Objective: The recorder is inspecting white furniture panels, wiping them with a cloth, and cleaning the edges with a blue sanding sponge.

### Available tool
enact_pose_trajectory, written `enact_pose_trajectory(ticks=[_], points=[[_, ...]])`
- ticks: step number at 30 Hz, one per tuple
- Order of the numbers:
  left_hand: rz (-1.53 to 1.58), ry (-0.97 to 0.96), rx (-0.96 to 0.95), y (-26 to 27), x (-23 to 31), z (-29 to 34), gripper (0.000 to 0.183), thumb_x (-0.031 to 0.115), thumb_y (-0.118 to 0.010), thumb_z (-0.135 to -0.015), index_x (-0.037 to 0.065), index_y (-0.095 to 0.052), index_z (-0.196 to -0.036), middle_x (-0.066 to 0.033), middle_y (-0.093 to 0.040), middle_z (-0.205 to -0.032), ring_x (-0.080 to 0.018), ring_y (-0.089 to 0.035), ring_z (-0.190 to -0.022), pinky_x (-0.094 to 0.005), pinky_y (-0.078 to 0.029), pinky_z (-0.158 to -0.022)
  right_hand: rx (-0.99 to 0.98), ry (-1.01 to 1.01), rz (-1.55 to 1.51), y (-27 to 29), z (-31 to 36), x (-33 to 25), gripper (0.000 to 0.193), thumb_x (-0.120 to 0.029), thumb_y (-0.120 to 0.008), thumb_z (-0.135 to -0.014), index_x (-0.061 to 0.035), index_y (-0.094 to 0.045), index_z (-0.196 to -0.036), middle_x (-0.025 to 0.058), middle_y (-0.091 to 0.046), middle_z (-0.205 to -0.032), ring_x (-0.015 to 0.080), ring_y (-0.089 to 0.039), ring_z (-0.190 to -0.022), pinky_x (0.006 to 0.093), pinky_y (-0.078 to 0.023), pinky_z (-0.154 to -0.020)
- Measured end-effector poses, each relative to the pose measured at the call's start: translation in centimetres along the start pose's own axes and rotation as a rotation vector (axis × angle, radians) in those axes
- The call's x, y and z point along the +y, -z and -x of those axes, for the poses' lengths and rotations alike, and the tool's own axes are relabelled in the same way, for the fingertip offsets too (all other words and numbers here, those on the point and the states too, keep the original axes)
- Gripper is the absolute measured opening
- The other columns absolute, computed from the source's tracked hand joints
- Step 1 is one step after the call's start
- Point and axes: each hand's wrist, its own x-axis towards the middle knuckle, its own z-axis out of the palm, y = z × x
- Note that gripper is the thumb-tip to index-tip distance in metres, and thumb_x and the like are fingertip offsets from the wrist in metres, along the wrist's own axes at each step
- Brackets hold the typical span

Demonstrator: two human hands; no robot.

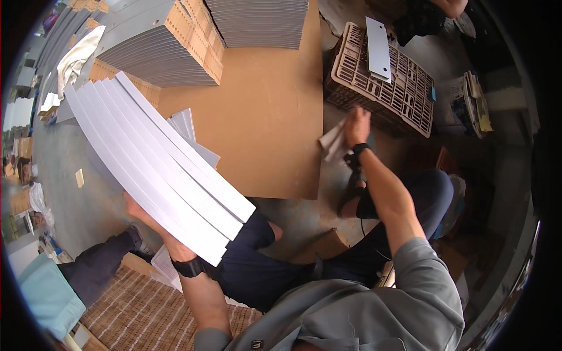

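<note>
A cluttered workshop floor (pixel 105 199) is seen below, and a wide brown board (pixel 269 117) is set in front of the seated person. On its far side, tall stacks of grey panels (pixel 158 52) are piled, with tan perforated edges exposed. To the right of the board, a brown plastic lattice crate (pixel 404 76) is placed. The task's thing, a fan of long pale strips (pixel 140 146), is held up at the left, above the left forearm, with its near end over the left thigh. A narrow pale panel (pixel 379 50) with holes near its ends is laid on the crate.

The strips are borne by the left hand (pixel 136 207), which is largely hidden beneath them; how far its fingers are opened cannot be told. A beige cloth (pixel 333 140) is held by the right hand (pixel 357 126), between board and crate; its fingers appear curled around the fabric, though slightly blurred.

For good handling, the strips should be supported near mid-length, so that neither end is left to sag. The fan should be kept evenly spread, and sliding of strip against strip avoided, since faces could be scuffed. The cloth is best kept flat and free of grit, and pressed only lightly if a face is touched.
</note>
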Motion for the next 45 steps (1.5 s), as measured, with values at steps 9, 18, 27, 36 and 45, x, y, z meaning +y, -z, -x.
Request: enact_pose_trajectory(ticks=[9,18,27,36,45], points=[[-0.088,-0.08,0.02,0.7,0.1,-0.6,0.084,0.054,-0.07,-0.081,0.001,-0.041,-0.139,-0.0199,-0.051,-0.121,-0.0329,-0.052,-0.112,-0.0425,-0.047,-0.093,-0.429,0.717,-0.407,-0.8,8.6,-23.1,0.05,-0.011,-0.07,-0.08,-0.0106,-0.056,-0.128,0.0204,-0.05,-0.125,0.0404,-0.052,-0.111,0.0455,-0.047,-0.095],[-0.184,-0.085,0.01,-0.4,-2.7,3.7,0.088,0.054,-0.077,-0.076,0.002,-0.043,-0.138,-0.0185,-0.05,-0.12,-0.0324,-0.05,-0.111,-0.041,-0.045,-0.093,-0.359,0.961,-0.221,-12.5,10.8,-23.3,0.052,-0.025,-0.062,-0.088,-0.021,-0.049,-0.138,0.0082,-0.05,-0.137,0.0304,-0.044,-0.133,0.0575,-0.028,-0.114],[-0.271,-0.106,0.052,0.0,-2.7,1.7,0.092,0.054,-0.084,-0.071,0.003,-0.044,-0.137,-0.0172,-0.049,-0.119,-0.032,-0.048,-0.11,-0.0395,-0.043,-0.093,-0.1,0.324,-0.005,-5.6,-0.7,-9.2,0.052,-0.011,-0.061,-0.087,-0.018,-0.05,-0.138,0.0147,-0.053,-0.131,0.0368,-0.053,-0.116,0.0475,-0.047,-0.096],[-0.114,0.107,-0.002,-3.6,-2.9,3.5,0.096,0.076,-0.059,-0.079,0.005,-0.039,-0.141,-0.0112,-0.047,-0.131,-0.025,-0.05,-0.12,-0.0406,-0.048,-0.096,-0.044,-0.192,-0.025,3.5,1.4,3.4,0.045,-0.022,-0.056,-0.092,-0.016,-0.05,-0.136,0.0188,-0.051,-0.129,0.0415,-0.06,-0.109,0.0481,-0.052,-0.089],[-0.114,0.134,-0.084,-5.5,-3.5,4.2,0.084,0.067,-0.059,-0.085,0.005,-0.043,-0.14,-0.0102,-0.052,-0.126,-0.0247,-0.054,-0.115,-0.0395,-0.048,-0.093,-0.179,0.054,-0.203,6.7,1.5,-2.1,0.044,-0.02,-0.06,-0.09,-0.02,-0.052,-0.133,0.0147,-0.052,-0.125,0.0384,-0.06,-0.109,0.0453,-0.051,-0.09]])
